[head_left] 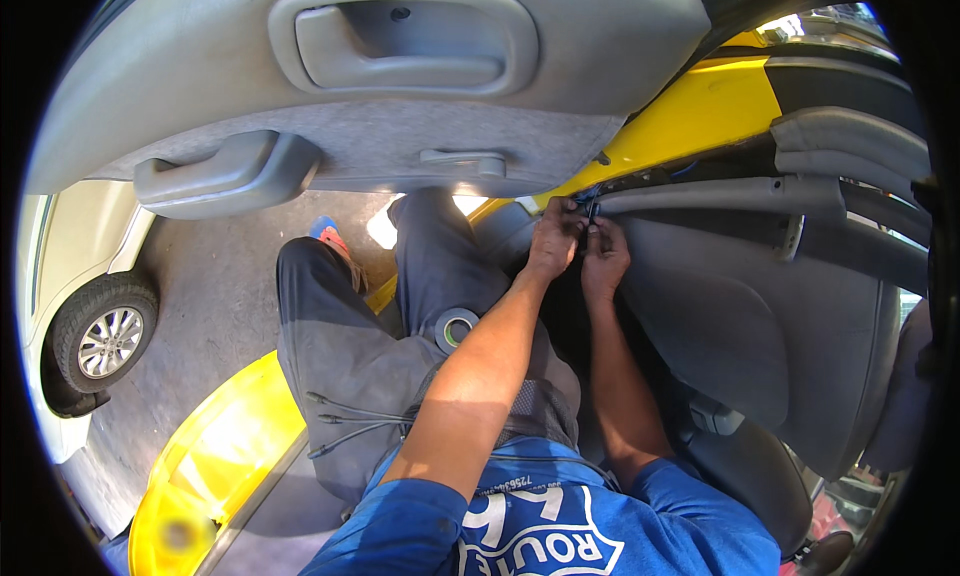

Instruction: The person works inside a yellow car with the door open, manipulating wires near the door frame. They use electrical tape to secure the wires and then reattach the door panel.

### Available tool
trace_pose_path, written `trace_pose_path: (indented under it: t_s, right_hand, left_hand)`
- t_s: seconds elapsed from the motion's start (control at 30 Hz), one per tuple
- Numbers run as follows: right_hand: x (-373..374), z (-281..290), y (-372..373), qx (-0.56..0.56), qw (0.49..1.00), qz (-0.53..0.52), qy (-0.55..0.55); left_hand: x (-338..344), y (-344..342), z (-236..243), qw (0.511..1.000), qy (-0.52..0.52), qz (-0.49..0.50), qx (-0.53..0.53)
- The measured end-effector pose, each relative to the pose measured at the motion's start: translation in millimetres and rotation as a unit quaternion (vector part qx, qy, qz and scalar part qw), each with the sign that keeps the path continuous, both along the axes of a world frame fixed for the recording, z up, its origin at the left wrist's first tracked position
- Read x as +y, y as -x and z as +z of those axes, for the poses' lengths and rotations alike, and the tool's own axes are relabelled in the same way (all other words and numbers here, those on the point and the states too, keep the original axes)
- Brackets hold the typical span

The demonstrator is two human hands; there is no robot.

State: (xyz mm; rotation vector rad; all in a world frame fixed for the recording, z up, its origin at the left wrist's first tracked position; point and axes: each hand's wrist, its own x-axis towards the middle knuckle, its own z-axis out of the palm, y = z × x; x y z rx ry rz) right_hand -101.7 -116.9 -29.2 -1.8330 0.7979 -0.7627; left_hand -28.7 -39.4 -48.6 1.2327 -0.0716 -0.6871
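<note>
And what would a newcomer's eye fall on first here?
Probably the bright yellow car bodywork at lower left, then the person's blue T-shirt at bottom centre. Right of centre, the left grip and right grip meet at a small black piece beside the grey trim.

Forearms (470,386) forward; left grip (553,243), right grip (606,263) close together, fingers (608,236) bent.

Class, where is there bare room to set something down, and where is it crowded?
Bare: the ground between wheel, yellow panel and left knee. Crowded: the lap, with tape and cables, and where left hand and right hand work by wires.
</note>
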Motion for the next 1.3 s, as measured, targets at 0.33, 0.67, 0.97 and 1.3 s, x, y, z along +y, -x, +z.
trace_pose_path:
  t_s: [0.33, 0.67, 0.97, 1.3]
  right_hand:
    - [-9, 13, -3, 0.064, 0.997, 0.049, -0.020]
    - [-27, -2, -3, 0.052, 0.973, 0.083, -0.208]
    - [-12, 23, 4, 0.050, 0.993, 0.108, 0.013]
    - [3, 3, -12, 0.004, 0.967, 0.045, 0.252]
  left_hand:
    - [1, 0, 4, 0.999, 0.020, 0.021, 0.033]
    - [21, 0, 17, 0.987, -0.119, 0.005, -0.109]
    - [22, -5, 20, 0.988, -0.145, 0.003, -0.059]
    - [19, -2, 27, 0.996, -0.053, 0.050, -0.050]
